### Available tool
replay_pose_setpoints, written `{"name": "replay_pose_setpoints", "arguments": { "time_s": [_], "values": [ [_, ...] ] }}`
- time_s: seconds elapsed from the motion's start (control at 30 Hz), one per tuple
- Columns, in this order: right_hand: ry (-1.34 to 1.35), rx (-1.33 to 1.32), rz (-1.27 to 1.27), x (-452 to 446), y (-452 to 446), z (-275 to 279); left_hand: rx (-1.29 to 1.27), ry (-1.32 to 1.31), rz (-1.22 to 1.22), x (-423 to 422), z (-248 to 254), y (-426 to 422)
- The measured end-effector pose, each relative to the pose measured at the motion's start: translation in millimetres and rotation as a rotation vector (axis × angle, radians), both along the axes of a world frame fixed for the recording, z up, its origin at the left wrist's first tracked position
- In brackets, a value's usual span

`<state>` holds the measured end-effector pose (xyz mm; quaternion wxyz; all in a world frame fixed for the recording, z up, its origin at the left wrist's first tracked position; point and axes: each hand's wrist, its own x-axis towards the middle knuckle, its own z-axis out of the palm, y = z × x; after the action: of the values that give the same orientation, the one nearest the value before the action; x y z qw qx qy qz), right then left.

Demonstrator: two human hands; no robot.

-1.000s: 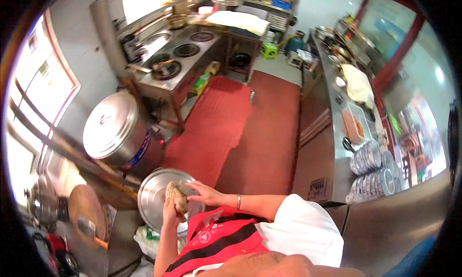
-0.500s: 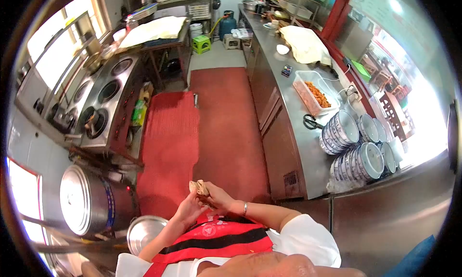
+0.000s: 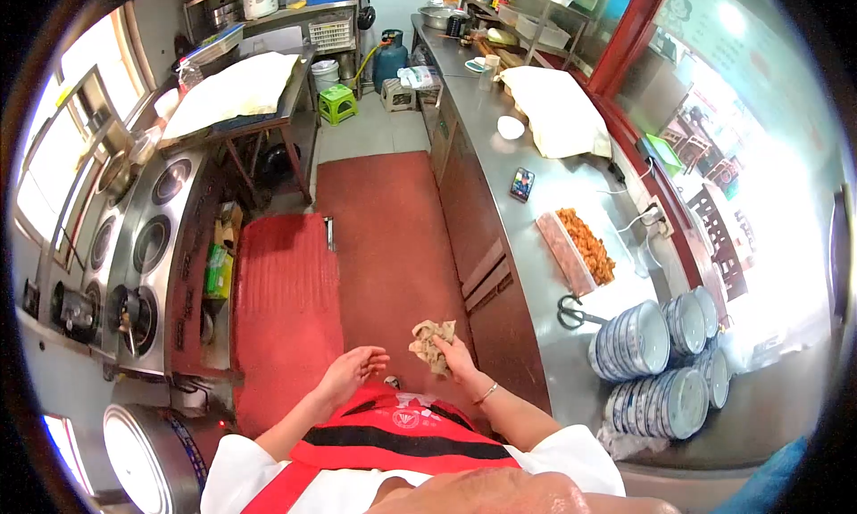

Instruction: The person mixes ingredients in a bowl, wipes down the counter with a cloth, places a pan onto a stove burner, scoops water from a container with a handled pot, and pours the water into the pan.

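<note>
My right hand [image 3: 458,357] is closed on a crumpled beige cloth [image 3: 429,347], held out in front of the red and black apron [image 3: 393,435]. A bracelet circles the right wrist. To its left, my left hand [image 3: 351,373] is apart from the cloth, fingers slightly bent and nothing in them. Both hands are above the red floor mat [image 3: 393,246].
Along the right, a steel counter [image 3: 486,130] carries stacked bowls [image 3: 629,338], scissors [image 3: 576,313], a tub of orange-brown food [image 3: 585,251], a phone [image 3: 523,184] and a pale cloth cover [image 3: 558,112]. A stove [image 3: 143,246] and large lidded pot [image 3: 147,465] stand left.
My hands, together at the cloth before, have come apart. The right hand has carried the cloth to the right, while the left has let go. The view has shifted closer to the counter.
</note>
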<state>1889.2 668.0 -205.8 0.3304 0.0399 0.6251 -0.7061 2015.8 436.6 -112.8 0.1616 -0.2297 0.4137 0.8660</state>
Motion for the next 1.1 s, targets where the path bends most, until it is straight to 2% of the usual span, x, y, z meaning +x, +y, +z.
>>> {"name": "replay_pose_setpoints", "arguments": {
  "time_s": [0.07,0.2,0.33,0.4,0.5,0.53,0.6,0.63,0.73,0.77,0.87,0.93,1.0,1.1],
  "values": [
    [-0.151,-0.186,-0.110,-35.2,-5.2,10.2,-0.094,0.011,-0.098,-57.8,9.8,-6.7],
    [-0.284,-0.246,-0.321,-113.5,-20.7,-8.0,-0.129,0.069,-0.243,-170.8,28.0,-9.0],
    [-0.401,-0.331,-0.363,-216.4,-40.6,-37.2,-0.071,0.162,-0.348,-272.4,28.7,-26.9],
    [-0.398,-0.329,-0.371,-274.4,-56.4,-35.8,-0.125,0.103,-0.259,-319.3,37.2,-40.1],
    [-0.413,-0.367,-0.396,-367.3,-99.4,-23.7,-0.247,0.042,-0.129,-380.3,20.4,-84.3],
    [-0.403,-0.361,-0.365,-395.4,-111.0,-21.6,-0.254,0.029,-0.129,-393.5,19.2,-98.7],
    [-0.367,-0.347,-0.304,-459.7,-134.6,-18.6,-0.115,0.006,0.101,-427.0,17.8,-128.2],
    [-0.431,-0.428,-0.273,-489.0,-146.1,-23.7,-0.113,-0.020,0.144,-442.4,19.3,-141.2],
    [-0.468,-0.352,-0.292,-563.4,-189.8,-25.3,-0.197,-0.076,0.255,-486.4,26.2,-173.0],
    [-0.460,-0.428,-0.218,-584.4,-202.6,-16.3,-0.171,-0.053,0.277,-500.7,22.3,-183.0],
    [-0.377,-0.360,-0.203,-653.0,-246.9,-12.4,-0.206,-0.108,0.283,-552.2,-11.4,-225.3],
    [-0.354,-0.398,-0.233,-698.8,-275.2,-28.9,-0.214,-0.131,0.275,-590.1,-22.3,-252.7],
    [-0.222,-0.429,-0.265,-753.3,-303.5,-35.9,-0.219,-0.147,0.264,-639.2,-28.4,-285.4],
    [-0.260,-0.408,-0.340,-820.9,-339.3,10.3,-0.247,-0.124,0.237,-718.1,-21.0,-346.6]
  ]
}}
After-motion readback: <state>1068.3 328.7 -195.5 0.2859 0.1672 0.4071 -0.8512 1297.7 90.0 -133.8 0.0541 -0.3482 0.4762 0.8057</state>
